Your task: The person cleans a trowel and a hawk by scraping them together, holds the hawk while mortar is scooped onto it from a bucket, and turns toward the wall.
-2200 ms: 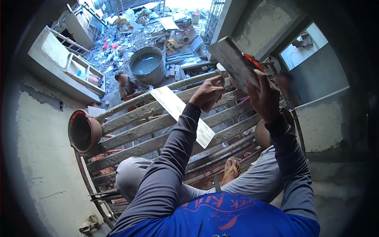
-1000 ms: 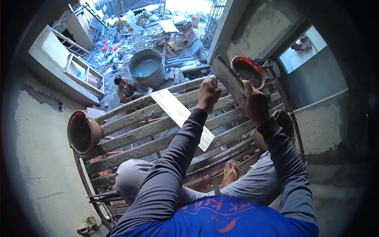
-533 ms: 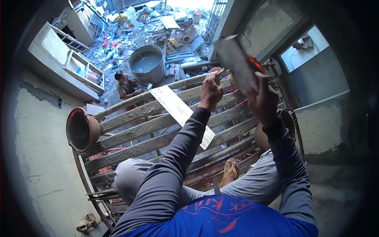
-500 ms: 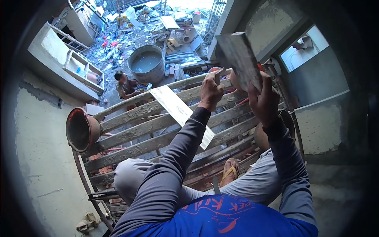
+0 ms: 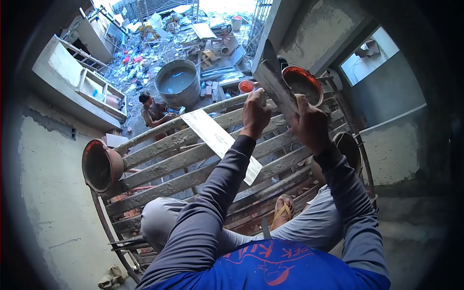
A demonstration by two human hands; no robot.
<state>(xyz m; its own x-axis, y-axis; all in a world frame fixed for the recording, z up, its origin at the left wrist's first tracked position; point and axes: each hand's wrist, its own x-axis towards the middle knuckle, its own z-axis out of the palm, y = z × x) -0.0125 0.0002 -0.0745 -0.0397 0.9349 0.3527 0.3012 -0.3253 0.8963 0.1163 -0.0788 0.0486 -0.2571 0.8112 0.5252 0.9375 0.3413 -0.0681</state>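
Note:
My right hand (image 5: pixel 309 121) grips the lower end of a flat grey board (image 5: pixel 276 86), which is tilted up in front of me. Closed around a short handle, my left hand (image 5: pixel 256 115) is just left of the board. A dark, pointed trowel blade (image 5: pixel 268 52) shows behind the board's upper end; its join to that handle is hidden. Beyond my right hand sits a red-rimmed bucket (image 5: pixel 303 86) with grey mix inside. A pale flat strip (image 5: pixel 220 140) lies across the scaffold planks (image 5: pixel 169 162) below my left forearm.
Another bucket (image 5: pixel 102 166) stands at the platform's left end, and a further bucket (image 5: pixel 347 152) at the right. Below, a person (image 5: pixel 153 113) crouches near a large round tub (image 5: pixel 178 82) of water. Rubble (image 5: pixel 137 63) covers the ground. Walls flank both sides.
The board has swung down and left, uncovering the red-rimmed bucket and more of the dark blade. My right hand has moved left and lower. My left hand has shifted slightly left.

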